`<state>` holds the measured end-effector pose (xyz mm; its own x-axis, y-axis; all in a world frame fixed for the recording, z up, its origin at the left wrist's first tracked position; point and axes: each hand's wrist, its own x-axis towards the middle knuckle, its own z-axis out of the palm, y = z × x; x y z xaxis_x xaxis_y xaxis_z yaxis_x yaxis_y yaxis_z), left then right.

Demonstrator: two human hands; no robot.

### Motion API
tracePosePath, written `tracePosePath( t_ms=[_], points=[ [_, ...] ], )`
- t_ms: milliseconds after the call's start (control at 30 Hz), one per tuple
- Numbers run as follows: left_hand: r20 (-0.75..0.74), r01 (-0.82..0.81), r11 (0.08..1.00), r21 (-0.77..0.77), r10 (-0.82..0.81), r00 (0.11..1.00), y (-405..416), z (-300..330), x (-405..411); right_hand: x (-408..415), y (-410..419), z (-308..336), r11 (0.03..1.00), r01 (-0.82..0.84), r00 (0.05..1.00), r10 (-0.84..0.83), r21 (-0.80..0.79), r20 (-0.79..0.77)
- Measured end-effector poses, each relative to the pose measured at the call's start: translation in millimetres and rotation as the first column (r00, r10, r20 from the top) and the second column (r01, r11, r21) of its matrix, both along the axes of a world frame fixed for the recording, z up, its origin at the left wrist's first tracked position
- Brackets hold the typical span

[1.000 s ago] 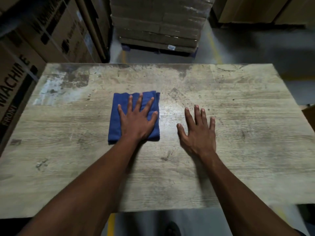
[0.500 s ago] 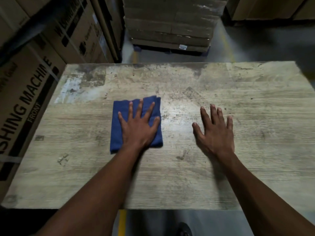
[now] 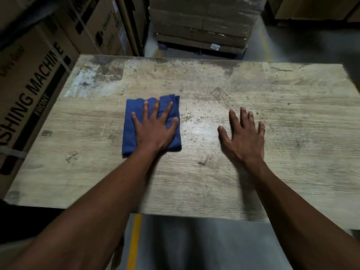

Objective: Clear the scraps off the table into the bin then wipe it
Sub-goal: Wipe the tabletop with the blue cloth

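Where the light falls, the worn, pale wooden table (image 3: pixel 253 90) shines between two flat hands. The left hand (image 3: pixel 153 131), fingers spread, presses a folded blue cloth (image 3: pixel 129 123) left of middle. The right hand (image 3: pixel 243 137) rests open on bare wood. At upper left, a brown cardboard box (image 3: pixel 29 84) reads "SHING MACHINE FRONT".

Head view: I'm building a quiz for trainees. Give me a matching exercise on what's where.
Things:
1. blue cloth
2. right hand
3. printed carton
4. wrapped pallet stack

Places:
A. on the floor beyond the table's far edge
B. flat on bare tabletop
C. under the left hand
D. beside the table's left edge

Pairs: 1-C, 2-B, 3-D, 4-A
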<state>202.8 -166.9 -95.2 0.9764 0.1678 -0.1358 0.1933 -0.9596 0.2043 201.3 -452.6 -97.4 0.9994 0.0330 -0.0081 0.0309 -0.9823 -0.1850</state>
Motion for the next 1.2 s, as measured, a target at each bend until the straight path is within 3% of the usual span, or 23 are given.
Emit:
tracePosePath(
  t_ms=[233, 467, 633, 833, 1067, 1200],
  points=[
    [0.023, 0.061, 0.998, 0.016, -0.062, 0.998, -75.7, -5.7, -124.1, -11.8, -9.2, 9.7, 0.987, -0.027, 1.000, 0.024, 0.161, 0.019],
    [0.012, 0.155, 0.988, 0.014, -0.155, 0.988, -165.8, -5.4, -137.3, -79.3, -65.9, 0.0, 0.981, -0.166, 0.985, 0.159, 0.104, 0.075],
    [0.002, 0.180, 0.983, -0.016, -0.180, 0.984, -179.5, -2.7, -91.9, -116.3, -85.8, -5.1, 1.000, -0.009, 0.995, 0.005, 0.030, 0.102],
    [-0.036, 0.211, 0.977, 0.008, -0.210, 0.977, -197.1, -0.6, -40.7, -109.9, -82.9, -7.0, 1.000, 0.016, 0.993, -0.016, 0.002, 0.117],
    [0.021, 0.394, 0.919, 0.032, -0.395, 0.919, -200.4, -0.4, -156.6, -114.9, -86.3, 0.5, 1.000, -0.012, 0.997, 0.011, 0.014, 0.081],
    [0.035, 0.361, 0.929, 0.077, -0.365, 0.930, -166.1, -3.0, -186.2, -116.6, -82.8, 5.0, 0.999, 0.013, 0.998, -0.016, 0.043, 0.069]
  ],
)
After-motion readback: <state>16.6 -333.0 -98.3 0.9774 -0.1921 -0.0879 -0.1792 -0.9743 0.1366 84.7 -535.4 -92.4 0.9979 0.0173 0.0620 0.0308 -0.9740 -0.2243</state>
